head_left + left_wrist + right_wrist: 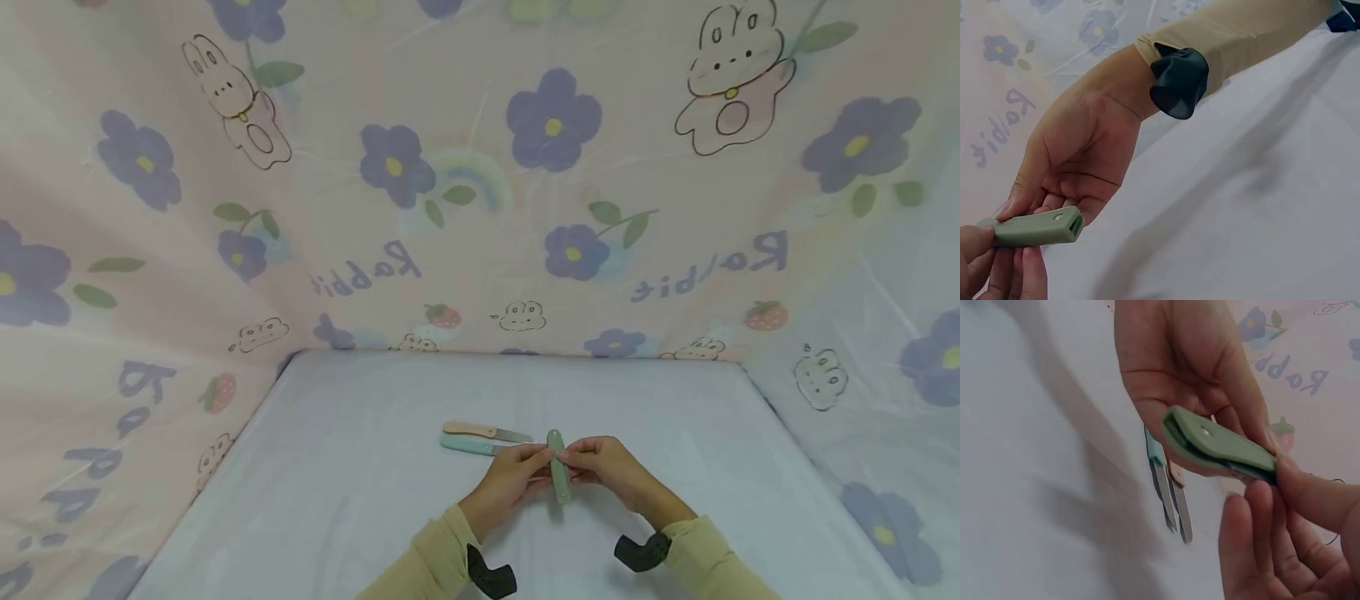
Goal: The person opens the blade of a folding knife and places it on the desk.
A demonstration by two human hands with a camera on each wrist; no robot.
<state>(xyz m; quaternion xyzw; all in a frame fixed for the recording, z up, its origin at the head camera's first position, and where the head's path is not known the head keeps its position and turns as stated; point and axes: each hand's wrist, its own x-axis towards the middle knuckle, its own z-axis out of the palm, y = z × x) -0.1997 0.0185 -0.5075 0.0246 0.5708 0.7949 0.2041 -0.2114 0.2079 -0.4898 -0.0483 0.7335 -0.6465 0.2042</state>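
Both hands, left hand point(513, 479) and right hand point(603, 467), pinch the green folding knife point(558, 471) between them, its long axis pointing away from the person.

From the head view we look forward and down over the pale sheeted surface point(360, 467). Our two wrist views sit close in, facing across from opposite sides; all three share the folded sage-green plastic knife point(558, 475) point(1038, 228) point(1219, 447).

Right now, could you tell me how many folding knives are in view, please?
3. A green folded knife is held between both hands; a beige-handled knife and a teal-handled knife lie open side by side on the sheet behind.
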